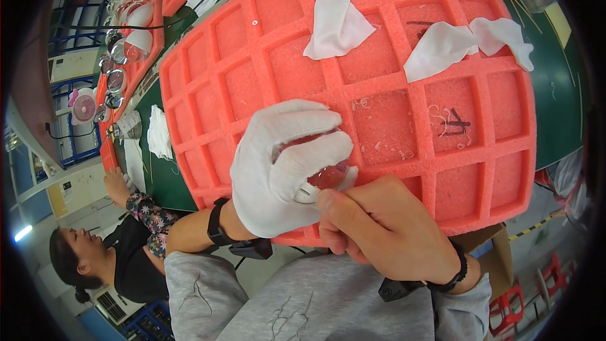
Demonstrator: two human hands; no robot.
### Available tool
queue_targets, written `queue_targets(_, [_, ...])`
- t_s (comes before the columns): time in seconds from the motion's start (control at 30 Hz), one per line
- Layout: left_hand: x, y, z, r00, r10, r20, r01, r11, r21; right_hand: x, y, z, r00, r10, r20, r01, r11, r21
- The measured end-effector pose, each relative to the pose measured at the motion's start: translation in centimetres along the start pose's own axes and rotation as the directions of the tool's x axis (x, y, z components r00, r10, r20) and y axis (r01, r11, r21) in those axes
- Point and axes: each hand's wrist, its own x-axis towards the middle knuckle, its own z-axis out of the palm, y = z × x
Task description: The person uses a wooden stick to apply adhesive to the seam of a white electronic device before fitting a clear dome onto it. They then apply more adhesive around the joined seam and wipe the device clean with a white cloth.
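My left hand (284, 167), in a white glove, is wrapped round a clear, shiny rounded piece (327, 177) over the pink foam tray (419, 165). The tray's color shows through the piece, and most of it lies hidden under the gloved fingers. A small whitish part (307, 193) shows at its near edge. My right hand (388, 227) is bare and meets the glove there. Its thumb and forefinger are pinched together at the piece's edge; what they hold, if anything, is hidden.
White cloths (339, 22) and another white cloth (442, 49) lie on the tray's far part. Thin fiber scraps (386, 151) sit in its pockets. At left, a co-worker (107, 265) reaches toward the green table (167, 184). Clear domed parts (117, 81) line another pink tray.
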Motion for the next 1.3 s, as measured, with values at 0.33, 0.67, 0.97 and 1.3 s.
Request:
queue_targets(0.33, [0.1,0.1,-0.2,1.000,0.004,0.023,-0.004,1.000,-0.017,0.3,0.3,0.1,0.999,0.001,0.048,-0.006,0.995,0.098])
queue_targets(0.67, [0.1,0.3,0.1,1.000,-0.026,0.000,0.026,0.999,-0.020,-0.1,0.7,-0.2,0.999,-0.022,0.035,0.020,0.998,0.062])
queue_targets(0.97, [0.2,0.2,0.2,1.000,-0.003,-0.005,0.003,1.000,-0.005,-0.4,0.4,0.1,1.000,0.009,0.010,-0.009,0.999,0.053])
queue_targets(1.3, [0.2,0.4,0.2,0.999,-0.041,-0.013,0.041,0.999,-0.034,-0.6,0.8,0.0,0.999,-0.054,-0.001,0.054,0.998,0.042])
